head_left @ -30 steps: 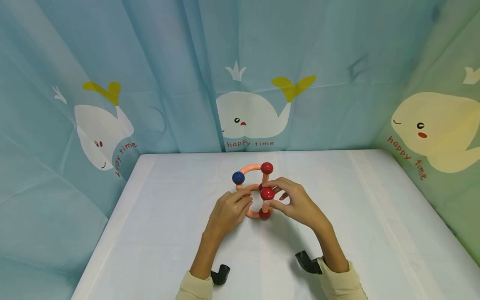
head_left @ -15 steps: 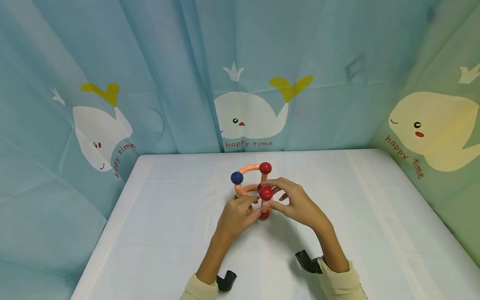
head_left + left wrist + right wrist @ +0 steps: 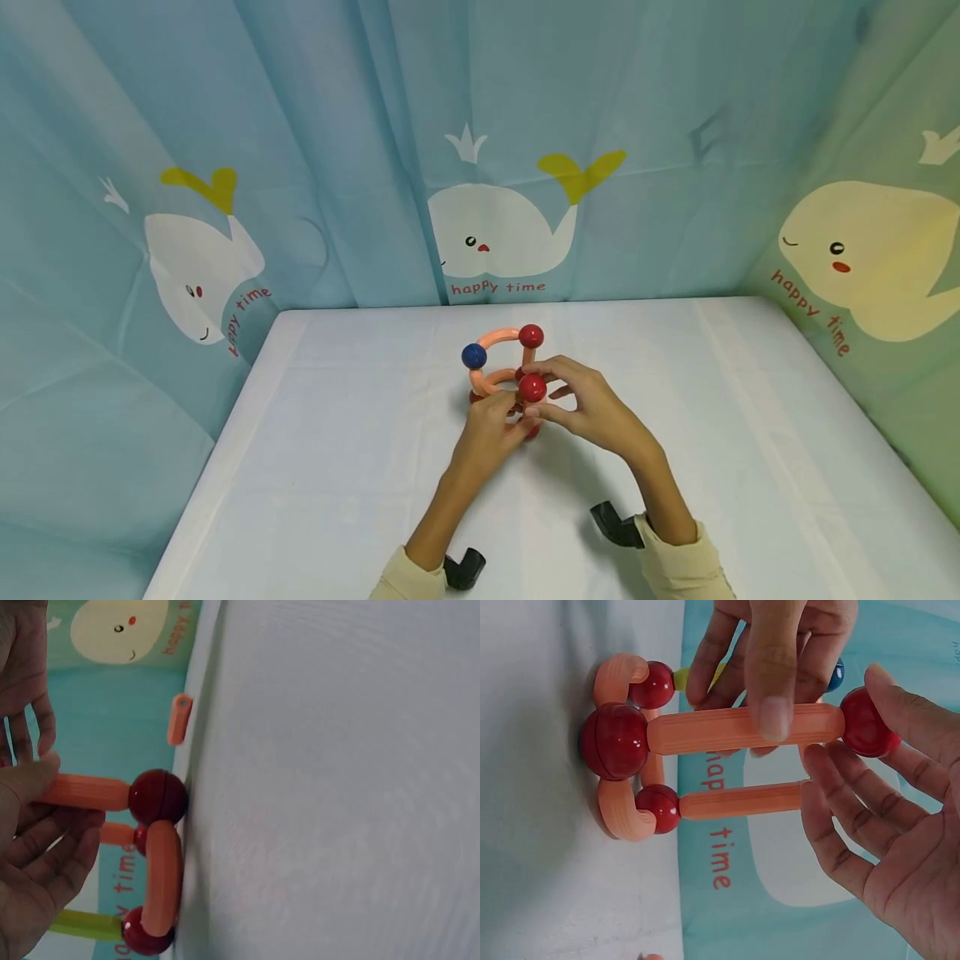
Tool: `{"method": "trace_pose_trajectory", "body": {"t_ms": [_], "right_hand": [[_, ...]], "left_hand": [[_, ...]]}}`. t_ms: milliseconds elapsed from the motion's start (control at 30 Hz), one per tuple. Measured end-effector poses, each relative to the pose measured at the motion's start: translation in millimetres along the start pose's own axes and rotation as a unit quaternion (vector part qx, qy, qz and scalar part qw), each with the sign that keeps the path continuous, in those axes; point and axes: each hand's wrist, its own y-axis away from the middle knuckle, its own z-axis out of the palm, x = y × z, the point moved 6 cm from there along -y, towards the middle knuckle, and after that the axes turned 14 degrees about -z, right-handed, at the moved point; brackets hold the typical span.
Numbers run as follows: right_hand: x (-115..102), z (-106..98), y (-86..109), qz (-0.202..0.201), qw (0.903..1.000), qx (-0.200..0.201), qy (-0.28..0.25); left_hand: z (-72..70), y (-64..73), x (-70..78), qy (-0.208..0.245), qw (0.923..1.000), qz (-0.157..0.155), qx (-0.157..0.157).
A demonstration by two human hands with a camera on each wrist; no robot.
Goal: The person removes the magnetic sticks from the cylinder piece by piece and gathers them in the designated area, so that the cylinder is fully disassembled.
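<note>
A toy frame of magnetic balls and rods stands on the white table. At its near right corner an upright orange rod (image 3: 727, 729) joins a lower red ball (image 3: 158, 796) to an upper red ball (image 3: 532, 387). My left hand (image 3: 486, 433) pinches this rod between thumb and fingers. My right hand (image 3: 588, 408) grips the upper red ball, thumb on its near side. Farther back are a blue ball (image 3: 474, 356), another red ball (image 3: 531, 336) and a curved orange rod (image 3: 498, 336). A yellow-green rod (image 3: 86, 925) shows low in the left wrist view. My hands partly cover the frame's lower part.
A loose-looking orange rod (image 3: 179, 718) lies near the table edge in the left wrist view. The white table (image 3: 337, 467) stretches around the frame. Behind it hangs a blue curtain (image 3: 360, 208) with whale prints. Black curved pieces (image 3: 617, 525) sit at both wrists.
My left hand has moved right and slightly nearer, from the frame's left side to the upright orange rod, which it now pinches. My right hand stays at the upper red ball.
</note>
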Motion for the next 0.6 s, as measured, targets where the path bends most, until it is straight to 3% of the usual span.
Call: {"method": "trace_pose_trajectory", "body": {"t_ms": [233,600], "right_hand": [[2.2,2.1,-1.3,0.015,0.9998,0.003,-0.007],[2.1,0.9,-3.3,0.021,0.9995,0.016,0.015]], "left_hand": [[4.9,-3.4,-9.3,0.049,0.9980,-0.036,-0.017],[0.8,0.0,-5.5,0.030,0.9994,-0.014,0.002]]}}
